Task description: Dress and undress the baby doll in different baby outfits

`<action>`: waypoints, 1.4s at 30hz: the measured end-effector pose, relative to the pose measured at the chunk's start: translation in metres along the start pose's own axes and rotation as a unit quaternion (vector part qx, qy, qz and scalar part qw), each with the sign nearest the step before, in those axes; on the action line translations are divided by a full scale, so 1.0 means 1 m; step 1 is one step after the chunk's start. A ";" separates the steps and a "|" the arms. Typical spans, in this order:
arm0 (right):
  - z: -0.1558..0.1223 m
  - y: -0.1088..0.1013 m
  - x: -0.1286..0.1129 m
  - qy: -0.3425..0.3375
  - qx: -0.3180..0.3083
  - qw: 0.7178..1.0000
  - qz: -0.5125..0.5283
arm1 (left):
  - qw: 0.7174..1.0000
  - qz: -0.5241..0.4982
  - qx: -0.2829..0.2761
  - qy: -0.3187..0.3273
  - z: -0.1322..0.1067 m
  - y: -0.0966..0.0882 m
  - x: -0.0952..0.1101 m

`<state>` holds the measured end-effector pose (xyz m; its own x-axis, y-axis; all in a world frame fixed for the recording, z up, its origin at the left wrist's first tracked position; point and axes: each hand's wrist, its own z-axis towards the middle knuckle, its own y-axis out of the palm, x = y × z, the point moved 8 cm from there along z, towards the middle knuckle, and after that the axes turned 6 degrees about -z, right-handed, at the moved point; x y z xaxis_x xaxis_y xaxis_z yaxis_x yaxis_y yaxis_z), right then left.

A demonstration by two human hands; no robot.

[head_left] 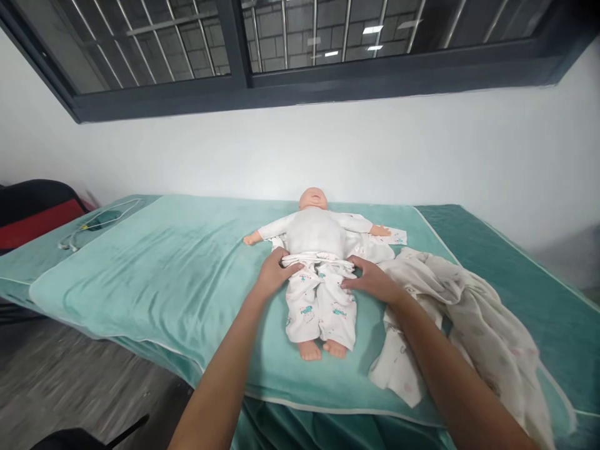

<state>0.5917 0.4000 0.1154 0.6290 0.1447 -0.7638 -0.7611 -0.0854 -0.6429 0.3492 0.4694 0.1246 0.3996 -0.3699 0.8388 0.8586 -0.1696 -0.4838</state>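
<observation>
Pinching patterned trousers (300,312) at the bunched waist with left hand (276,272) and right hand (374,279), on opposite sides of the doll (314,231) wearing them face-up on a green mat (187,262), and reaching past a crumpled cloth (487,319) beside the doll.

From my head view, the left hand (276,273) and right hand (372,281) grip patterned trousers (304,301) at the waist of a doll (315,231) on green bedding (187,269).
</observation>
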 end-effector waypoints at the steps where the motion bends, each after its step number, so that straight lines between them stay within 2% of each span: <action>1: -0.002 0.000 0.000 0.010 0.038 0.999 -0.010 | 1.000 0.018 0.023 0.008 -0.002 0.000 0.002; 5: -0.015 -0.001 -0.002 0.038 0.221 0.974 0.020 | 0.992 0.015 0.128 -0.019 -0.014 -0.003 0.002; 7: -0.021 0.002 0.000 0.066 0.274 0.959 0.043 | 0.989 -0.028 0.139 -0.040 -0.019 -0.001 0.001; 8: -0.023 0.004 0.000 0.072 0.281 0.955 0.056 | 0.989 -0.051 0.131 -0.045 -0.021 0.001 0.002; 10: -0.023 0.009 -0.004 0.058 0.257 0.960 0.091 | 0.989 -0.099 0.101 -0.050 -0.025 0.004 0.003; 13: -0.023 0.020 -0.013 0.022 0.150 0.980 0.130 | 0.987 -0.151 0.033 -0.044 -0.035 0.008 0.007; 15: -0.029 0.030 -0.018 0.019 0.065 0.989 0.135 | 0.989 -0.147 -0.008 -0.032 -0.045 0.010 0.009; 17: -0.036 0.037 -0.023 0.018 0.022 0.993 0.117 | 0.993 -0.114 -0.014 -0.003 -0.054 0.008 0.014; 19: -0.043 0.040 -0.028 0.014 0.039 0.996 0.085 | 0.996 -0.078 0.010 0.029 -0.061 0.005 0.018; 21: -0.048 0.039 -0.029 0.027 0.106 0.991 0.075 | 0.997 -0.055 0.030 0.045 -0.066 0.005 0.021; 23: -0.053 0.038 -0.027 0.052 0.187 0.976 0.100 | 0.998 -0.045 0.044 0.028 -0.069 0.006 0.021; 25: -0.057 0.037 -0.025 0.069 0.234 0.961 0.126 | 0.997 -0.049 0.052 -0.008 -0.073 0.004 0.019; 27: -0.058 0.038 -0.028 0.066 0.209 0.965 0.144 | 0.996 -0.067 0.042 -0.036 -0.078 0.001 0.019; 29: -0.062 0.041 -0.035 0.047 0.129 0.978 0.159 | 0.996 -0.085 0.000 -0.029 -0.087 -0.001 0.022; 31: -0.072 0.046 -0.043 0.012 0.031 0.986 0.160 | 0.995 -0.080 -0.056 0.009 -0.103 0.001 0.027; 33: -0.086 0.051 -0.051 -0.030 -0.022 0.990 0.133 | 0.992 -0.039 -0.106 0.057 -0.123 0.009 0.027; 35: -0.096 0.055 -0.054 -0.061 -0.013 0.995 0.082 | 0.986 0.028 -0.133 0.098 -0.140 0.021 0.025; 37: -0.098 0.058 -0.054 -0.067 0.040 0.996 0.037 | 0.983 0.086 -0.103 0.124 -0.145 0.028 0.024; 40: -0.094 0.062 -0.054 -0.055 0.122 0.991 0.020 | 0.981 0.131 -0.038 0.138 -0.136 0.030 0.030; 42: -0.091 0.062 -0.056 -0.042 0.153 0.987 0.031 | 0.981 0.139 -0.033 0.133 -0.125 0.029 0.035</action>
<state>0.5239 0.2964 0.1134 0.5736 0.2309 -0.7860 -0.8184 0.2030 -0.5376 0.3476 0.3371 0.1086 0.5108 -0.6332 0.5815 0.7021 -0.0831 -0.7072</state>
